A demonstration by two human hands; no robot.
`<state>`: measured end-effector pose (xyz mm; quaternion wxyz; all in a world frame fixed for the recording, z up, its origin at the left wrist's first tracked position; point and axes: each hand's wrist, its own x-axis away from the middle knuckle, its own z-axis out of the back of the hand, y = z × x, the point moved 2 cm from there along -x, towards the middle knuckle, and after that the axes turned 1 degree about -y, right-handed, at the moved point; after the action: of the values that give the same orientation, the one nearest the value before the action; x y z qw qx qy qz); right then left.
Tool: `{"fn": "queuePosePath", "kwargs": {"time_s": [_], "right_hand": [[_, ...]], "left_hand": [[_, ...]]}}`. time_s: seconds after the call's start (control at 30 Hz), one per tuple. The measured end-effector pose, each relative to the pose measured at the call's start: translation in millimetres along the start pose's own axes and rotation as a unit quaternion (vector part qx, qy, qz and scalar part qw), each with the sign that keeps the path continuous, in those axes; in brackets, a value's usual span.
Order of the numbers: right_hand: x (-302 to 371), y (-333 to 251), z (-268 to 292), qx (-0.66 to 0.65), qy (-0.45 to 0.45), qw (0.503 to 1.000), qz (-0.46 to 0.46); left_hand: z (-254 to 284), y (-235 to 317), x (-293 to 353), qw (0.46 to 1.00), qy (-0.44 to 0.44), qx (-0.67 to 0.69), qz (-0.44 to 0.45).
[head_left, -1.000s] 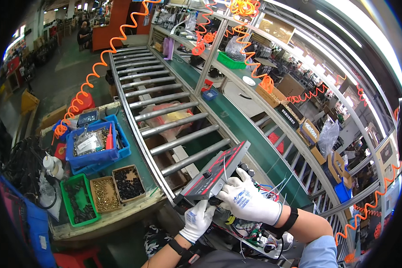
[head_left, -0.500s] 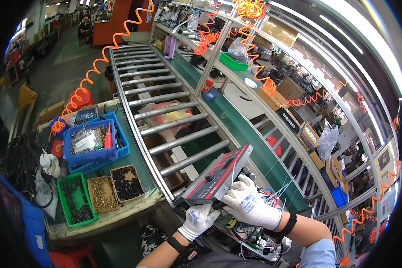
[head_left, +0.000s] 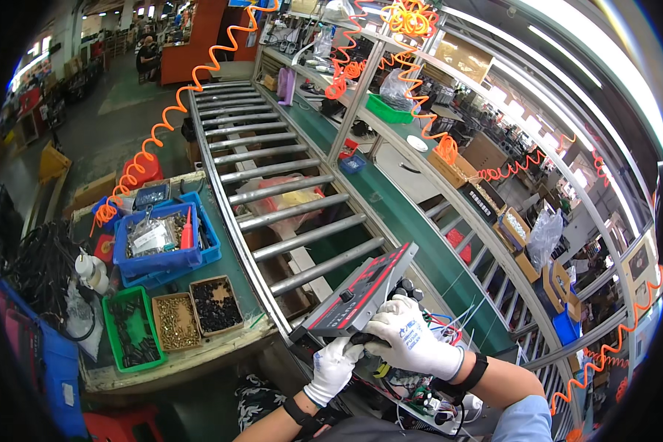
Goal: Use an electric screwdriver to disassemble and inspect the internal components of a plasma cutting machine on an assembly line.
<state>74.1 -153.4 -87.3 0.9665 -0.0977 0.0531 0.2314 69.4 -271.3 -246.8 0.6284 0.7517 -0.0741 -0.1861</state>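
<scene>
A dark grey control panel [head_left: 368, 286] with red trim and a black knob stands tilted before me, in front of an opened machine body [head_left: 420, 394] full of coloured wires and green boards. My left hand [head_left: 334, 370], in a white glove, is closed at the panel's lower edge. My right hand [head_left: 411, 340], gloved too, is closed at the panel's lower right side, its fingers by a black fitting [head_left: 368, 339] beneath the panel. The fingertips of both hands lie close together there, partly hidden. Several black round parts [head_left: 407, 289] show behind the panel.
A roller conveyor [head_left: 287, 214] runs ahead. On the left bench are a blue bin [head_left: 158, 254], a green tray [head_left: 134, 331] of black parts, and boxes of brass screws [head_left: 175, 321] and black screws [head_left: 215, 304]. An orange coiled hose [head_left: 171, 121] hangs at left; shelving stands right.
The view has shifted slightly, so the surroundings sit a little lower and to the right. Both hands remain at the panel's lower edge, and the black fitting shows more between them.
</scene>
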Motion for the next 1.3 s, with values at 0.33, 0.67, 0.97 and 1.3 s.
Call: {"fn": "queuePosePath", "kwargs": {"time_s": [0.33,0.67,0.97,1.3], "right_hand": [[0.1,7.3,-0.4,-0.013,0.039,0.999,0.024],[2.9,1.3,-8.7,0.204,-0.024,0.979,0.020],[3.7,22.1,-1.4,0.007,-0.062,0.998,0.012],[2.5,-2.3,33.5,0.001,-0.012,0.992,0.122]], "left_hand": [[-4.4,18.3,3.9,0.977,0.016,0.148,0.156],[-7.0,48.2,21.9,0.989,0.071,0.049,0.124],[-16.3,50.3,13.8,0.966,0.029,0.186,0.176],[-26.1,37.3,1.5,0.946,-0.031,0.259,0.195]]}}
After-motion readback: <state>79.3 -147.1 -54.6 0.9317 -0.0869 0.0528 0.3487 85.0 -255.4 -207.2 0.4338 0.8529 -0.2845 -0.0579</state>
